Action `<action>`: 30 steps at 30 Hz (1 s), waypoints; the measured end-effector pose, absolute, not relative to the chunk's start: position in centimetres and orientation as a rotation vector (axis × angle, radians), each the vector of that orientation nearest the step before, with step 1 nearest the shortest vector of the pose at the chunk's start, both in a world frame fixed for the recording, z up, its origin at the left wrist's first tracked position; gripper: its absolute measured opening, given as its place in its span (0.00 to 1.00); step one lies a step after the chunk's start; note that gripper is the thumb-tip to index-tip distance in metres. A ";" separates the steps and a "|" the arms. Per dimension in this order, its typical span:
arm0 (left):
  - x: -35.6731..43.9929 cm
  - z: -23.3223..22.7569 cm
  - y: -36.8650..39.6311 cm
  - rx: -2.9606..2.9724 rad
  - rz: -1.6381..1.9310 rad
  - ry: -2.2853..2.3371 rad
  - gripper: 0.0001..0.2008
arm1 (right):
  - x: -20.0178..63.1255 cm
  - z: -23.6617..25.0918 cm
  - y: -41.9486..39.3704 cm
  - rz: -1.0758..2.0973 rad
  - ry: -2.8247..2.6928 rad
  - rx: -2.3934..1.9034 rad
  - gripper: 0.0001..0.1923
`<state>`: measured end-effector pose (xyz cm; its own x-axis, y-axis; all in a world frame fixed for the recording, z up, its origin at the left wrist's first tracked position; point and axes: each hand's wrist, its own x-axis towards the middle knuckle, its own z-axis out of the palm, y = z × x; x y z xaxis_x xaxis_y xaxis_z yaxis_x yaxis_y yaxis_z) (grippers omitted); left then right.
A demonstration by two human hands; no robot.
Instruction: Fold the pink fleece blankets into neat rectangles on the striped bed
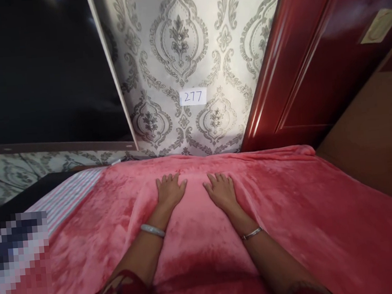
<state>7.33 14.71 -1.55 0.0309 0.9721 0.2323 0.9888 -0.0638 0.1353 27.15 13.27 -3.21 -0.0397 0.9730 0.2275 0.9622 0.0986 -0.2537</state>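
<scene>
- Left hand (169,190): lay flat, palm down, fingers spread and holding nothing, pressed on the pink blanket (289,212); the flat pose looked suited to smoothing the cloth rather than gripping it.
- Right hand (221,190): lay flat in the same way just beside the left hand, apart from it by a narrow strip of blanket, fingers open and empty.
- Blanket: one, plush, spread under and around both hands, reaching past the fingertips to its far edge near the wall; soft folds ran outward from each hand, probably from the pressure of the palms.
- Bracelets: two, one pale bangle (153,230) on the left wrist and one thin metal band (252,233) on the right wrist.
- Striped sheet (67,193): one, uncovered to the left of the left hand, where the blanket did not reach.
- Paper label (193,97): one, reading 277, stuck on the patterned wallpaper (177,39) beyond the fingertips.
- Red door (311,65): one, beyond and to the right of the right hand.
- Dark screen (40,68): one, beyond and to the left of the left hand.
</scene>
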 end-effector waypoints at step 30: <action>-7.0 -2.0 6.9 -2.112 -1.235 -2.741 0.44 | 39.1 -7.4 5.4 0.671 -1.500 -1.649 0.40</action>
<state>-7.03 6.90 -2.01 -0.2465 0.9690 -0.0187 0.6276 0.1743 0.7587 39.09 5.44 -7.41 0.1595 0.9794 0.1237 0.5601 0.0134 -0.8283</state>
